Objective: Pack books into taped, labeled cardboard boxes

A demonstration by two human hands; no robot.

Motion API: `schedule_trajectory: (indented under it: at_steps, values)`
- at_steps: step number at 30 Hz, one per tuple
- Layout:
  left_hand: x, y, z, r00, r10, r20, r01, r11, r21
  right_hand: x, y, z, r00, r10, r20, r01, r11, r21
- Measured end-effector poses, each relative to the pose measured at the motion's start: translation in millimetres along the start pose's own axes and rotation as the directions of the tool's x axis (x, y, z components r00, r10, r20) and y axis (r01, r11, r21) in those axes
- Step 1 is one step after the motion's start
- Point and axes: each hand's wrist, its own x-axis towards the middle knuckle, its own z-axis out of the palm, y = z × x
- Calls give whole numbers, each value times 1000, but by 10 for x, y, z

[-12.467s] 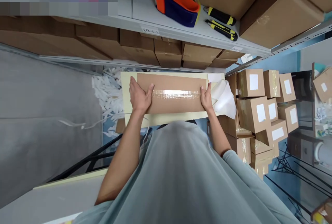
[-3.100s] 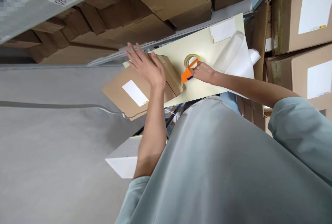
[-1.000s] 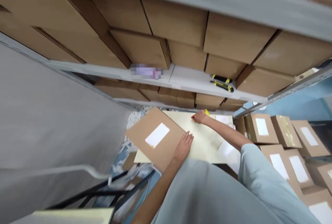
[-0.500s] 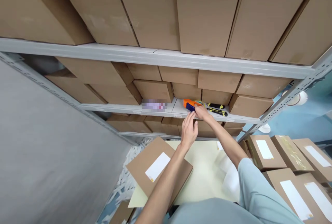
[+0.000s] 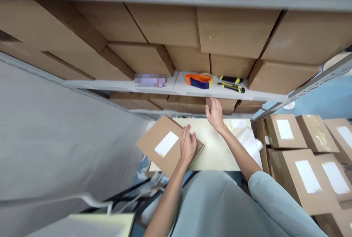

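Note:
My left hand is over the right side of a flat cardboard box with a white label, fingers stretched out; whether it touches the box I cannot tell. My right hand, empty and with fingers apart, hangs above the pale tabletop, just below the shelf edge. On that shelf lies an orange and dark blue tape dispenser. To its right are two black and yellow utility knives.
Brown cartons fill the grey shelf rack ahead. Labelled cartons are stacked at the right, beside white wrapping material on the table. A grey wall stands at the left. A pixelated item sits on the shelf.
My right hand has let go of the tape dispenser, left on the shelf, and drawn back. My left hand has moved down from the shelf to the box. The view has tilted downward.

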Motion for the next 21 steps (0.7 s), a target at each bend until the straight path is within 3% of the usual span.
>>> schedule_trajectory:
  at_steps: [2, 4, 7, 8, 10, 13, 15, 18, 21]
  values:
    - [-234, -78, 50, 995, -26, 96, 22, 999, 40, -683, 165, 410, 963, 170, 211, -183, 982, 45]
    - [-383, -124, 116, 980, -26, 197, 11, 997, 78, -1356, 276, 772, 852, 280, 443, -337, 940, 56]
    - [-500, -195, 222, 950, -31, 312, -4, 994, 110, -2156, 339, 1144, 692, 277, 667, -488, 860, 150]
    - [-525, -220, 251, 942, -32, 335, -5, 994, 109, -2342, 339, 1228, 669, 247, 701, -529, 821, 216]
    - [-564, -263, 287, 933, -46, 356, 14, 996, 93, -2588, 319, 1362, 679, 187, 710, -594, 708, 382]
    - [-603, -300, 297, 930, -86, 357, 81, 996, 29, -2686, 252, 1528, 767, 150, 624, -601, 510, 616]
    - [-617, -309, 291, 924, -109, 366, 134, 990, -42, -2621, 206, 1630, 809, 152, 568, -573, 427, 700]
    - [-626, -306, 292, 918, -131, 375, 185, 976, -113, -2412, 179, 1768, 834, 169, 526, -547, 381, 745]
    - [-626, -290, 321, 926, -134, 354, 171, 982, -76, -2155, 230, 1900, 823, 168, 543, -564, 348, 748]
